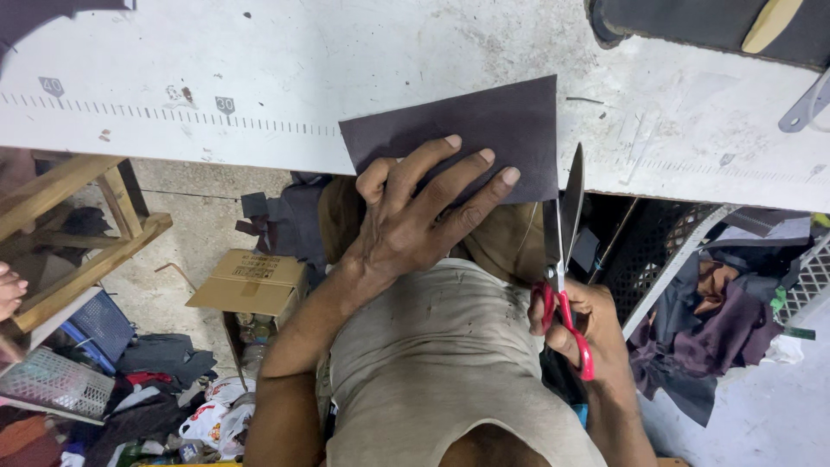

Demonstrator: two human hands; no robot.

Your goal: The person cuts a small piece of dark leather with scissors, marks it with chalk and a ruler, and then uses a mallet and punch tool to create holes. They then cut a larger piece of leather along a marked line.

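White worktable (216, 60) above grey concrete floor (203, 220) (cluttered), wooden frame (82, 216) left.

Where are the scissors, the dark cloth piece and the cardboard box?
scissors (566, 259): head view, on the blades just above the red handles.
dark cloth piece (510, 121): head view, on its bare upper right part.
cardboard box (251, 281): head view, on its top flap.

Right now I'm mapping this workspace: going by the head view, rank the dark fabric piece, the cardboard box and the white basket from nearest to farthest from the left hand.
1. Dark fabric piece, under the left hand.
2. Cardboard box, on the floor, lower left.
3. White basket, far lower-left corner.
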